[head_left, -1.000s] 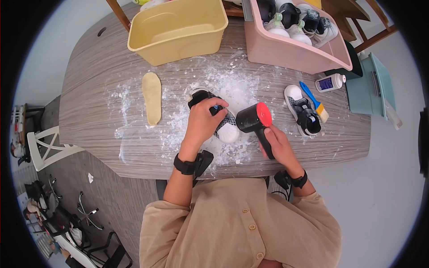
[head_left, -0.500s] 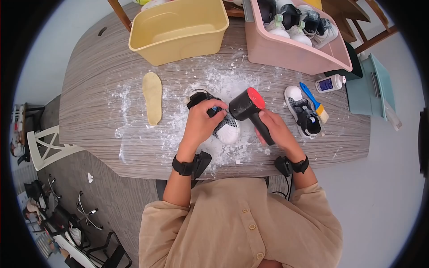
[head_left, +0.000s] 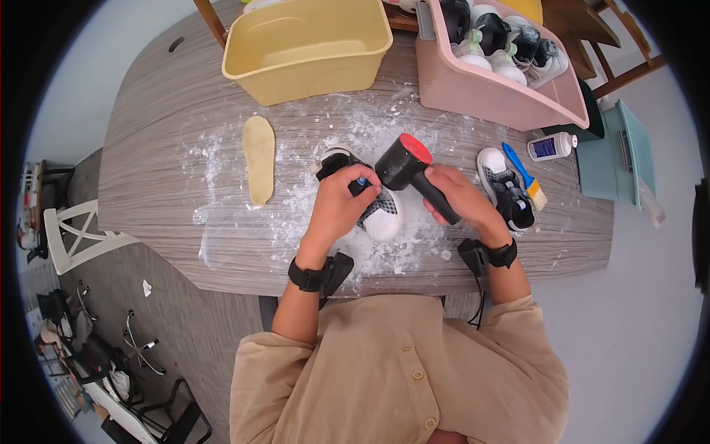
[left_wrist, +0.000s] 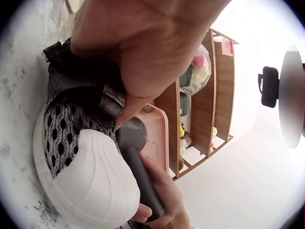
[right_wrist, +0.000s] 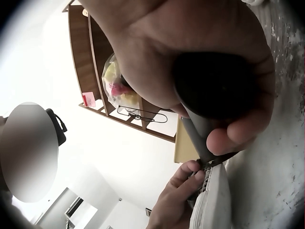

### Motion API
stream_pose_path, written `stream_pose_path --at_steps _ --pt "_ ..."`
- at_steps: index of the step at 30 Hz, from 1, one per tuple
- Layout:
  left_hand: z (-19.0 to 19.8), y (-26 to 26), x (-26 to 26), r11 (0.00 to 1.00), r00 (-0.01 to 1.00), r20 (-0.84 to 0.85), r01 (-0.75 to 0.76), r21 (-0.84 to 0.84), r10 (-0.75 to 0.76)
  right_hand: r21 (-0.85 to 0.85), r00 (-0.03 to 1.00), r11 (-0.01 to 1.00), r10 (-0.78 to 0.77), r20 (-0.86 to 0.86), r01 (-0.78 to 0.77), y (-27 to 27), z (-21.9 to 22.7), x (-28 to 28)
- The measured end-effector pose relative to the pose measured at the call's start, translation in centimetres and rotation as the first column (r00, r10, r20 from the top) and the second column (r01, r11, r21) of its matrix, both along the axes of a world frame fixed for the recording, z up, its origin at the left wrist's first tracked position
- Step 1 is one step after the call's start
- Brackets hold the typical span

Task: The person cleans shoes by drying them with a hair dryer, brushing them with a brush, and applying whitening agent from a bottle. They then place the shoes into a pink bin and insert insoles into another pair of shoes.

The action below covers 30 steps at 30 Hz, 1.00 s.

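A black and grey mesh sneaker with a white toe cap (head_left: 383, 223) rests on the powdery table in the head view, toe toward me. My left hand (head_left: 336, 206) pinches its upper near the strap, covering part of the shoe. My right hand (head_left: 462, 198) grips the handle of a black hair dryer (head_left: 399, 169) with a red round end. The dryer's barrel is beside the sneaker, close to my left fingertips. In the left wrist view the white toe cap (left_wrist: 102, 179) fills the foreground, with the dryer handle (left_wrist: 143, 183) behind it. The handle's dark butt (right_wrist: 214, 86) faces the right wrist camera.
To the right lie a second sneaker (head_left: 489, 164), a blue-handled brush (head_left: 522, 164) and a white bottle (head_left: 551, 147). A cream insole (head_left: 259, 159) lies left. Behind stand a yellow bin (head_left: 310, 83) and a pink bin (head_left: 503, 105) holding several shoes. White powder is scattered over the table.
My right hand has carried the hair dryer away from my body and a little left, turning it so its barrel comes closer to my left fingers. My left hand stays on the sneaker.
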State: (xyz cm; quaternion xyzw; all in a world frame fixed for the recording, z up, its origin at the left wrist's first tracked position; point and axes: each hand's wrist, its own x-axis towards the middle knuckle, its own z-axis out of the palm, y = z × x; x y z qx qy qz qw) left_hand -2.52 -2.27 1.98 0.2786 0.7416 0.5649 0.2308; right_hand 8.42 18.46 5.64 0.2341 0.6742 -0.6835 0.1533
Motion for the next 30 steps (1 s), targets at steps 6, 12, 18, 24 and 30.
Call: stream_pose_path --at_steps 6,12,18,24,30 --pt "0.1 0.1 0.0 1.0 1.0 0.017 -0.008 0.018 0.008 0.073 0.999 0.997 0.028 -0.018 -0.026 -0.1 0.9 1.6" --pt "-0.1 0.3 0.1 1.0 1.0 0.004 -0.014 0.027 0.014 0.063 0.999 0.998 -0.022 -0.036 0.024 -1.0 0.5 4.1" --pt "0.1 0.4 0.1 1.0 0.999 -0.03 -0.011 0.016 0.011 0.024 0.995 0.997 -0.077 -0.069 0.079 -1.7 -0.4 5.5" --pt "0.1 0.3 0.1 1.0 0.999 -0.029 -0.019 0.019 0.02 0.04 0.982 0.987 -0.153 -0.115 0.158 -3.3 -0.7 6.7" --pt "-0.6 0.4 0.1 0.997 0.998 -0.061 -0.029 0.072 0.034 0.023 0.97 0.976 -0.211 -0.123 0.215 -4.4 -1.0 8.6"
